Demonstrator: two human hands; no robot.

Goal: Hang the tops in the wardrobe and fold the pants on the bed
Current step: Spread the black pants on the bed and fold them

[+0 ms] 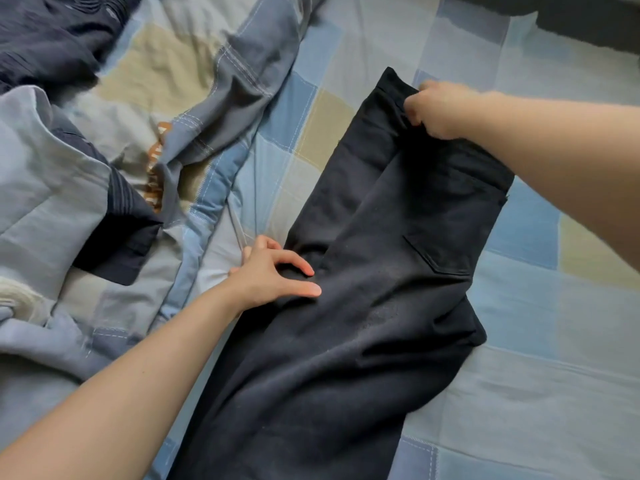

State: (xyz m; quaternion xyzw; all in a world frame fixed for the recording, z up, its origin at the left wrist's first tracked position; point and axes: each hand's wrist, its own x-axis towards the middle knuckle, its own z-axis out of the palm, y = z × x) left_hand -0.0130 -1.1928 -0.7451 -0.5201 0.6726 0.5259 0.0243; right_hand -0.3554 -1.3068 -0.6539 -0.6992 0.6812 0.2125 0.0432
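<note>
Black pants (381, 271) lie lengthwise on the checked bed sheet (536, 375), waist at the far end and legs running off the bottom of the view. A back pocket faces up on the right half. My right hand (440, 109) grips the waistband at the far right corner, fingers curled into the cloth. My left hand (273, 271) rests at the pants' left edge near the crotch, fingers spread and pressing the fabric down.
A rumpled blue, grey and beige quilt (194, 109) is heaped on the left. Dark navy garments lie in it, one (117, 244) near my left forearm, another (52, 39) at the top left. A dark strip (571, 22) runs along the top right.
</note>
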